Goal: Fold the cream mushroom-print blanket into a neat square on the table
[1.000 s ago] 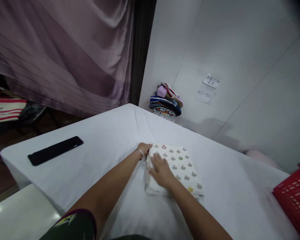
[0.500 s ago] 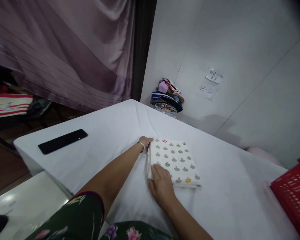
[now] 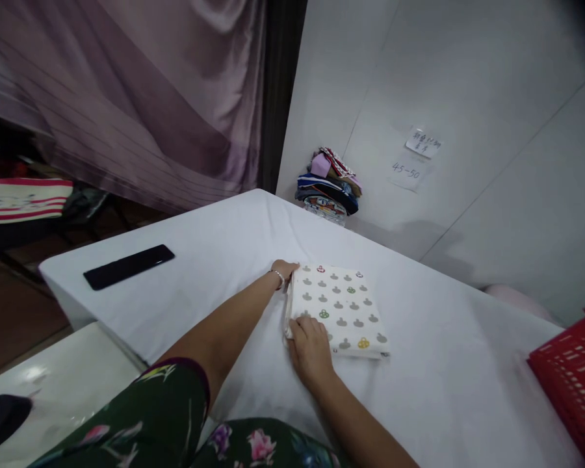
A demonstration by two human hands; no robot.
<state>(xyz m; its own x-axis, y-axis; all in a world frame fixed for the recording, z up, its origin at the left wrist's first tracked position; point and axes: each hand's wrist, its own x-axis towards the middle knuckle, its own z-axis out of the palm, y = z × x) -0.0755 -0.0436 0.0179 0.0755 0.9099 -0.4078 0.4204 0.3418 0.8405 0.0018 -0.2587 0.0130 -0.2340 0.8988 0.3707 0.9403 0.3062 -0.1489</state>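
A folded white cloth (image 3: 346, 305) printed with grey, green, red and yellow mushroom shapes lies flat on the white-covered table (image 3: 214, 253). At its far left corner, my left hand (image 3: 285, 268), with a bracelet at the wrist, is closed on the edge, fingertips partly hidden. My right hand (image 3: 311, 348) grips the near left corner, its fingers bent over the top and the thumb at the side edge. Several layers show along the cloth's left side.
A black phone-like slab (image 3: 129, 266) lies at the table's left. Folded clothes (image 3: 327, 185) are stacked against the wall at the back. A red plastic basket (image 3: 572, 377) stands at the right. A pale surface (image 3: 73, 377) with a dark round object is at lower left.
My right hand has shifted slightly left, its fingers now curled closer around the cloth's near left corner. My left hand stays at the far corner. The view has tilted slightly.
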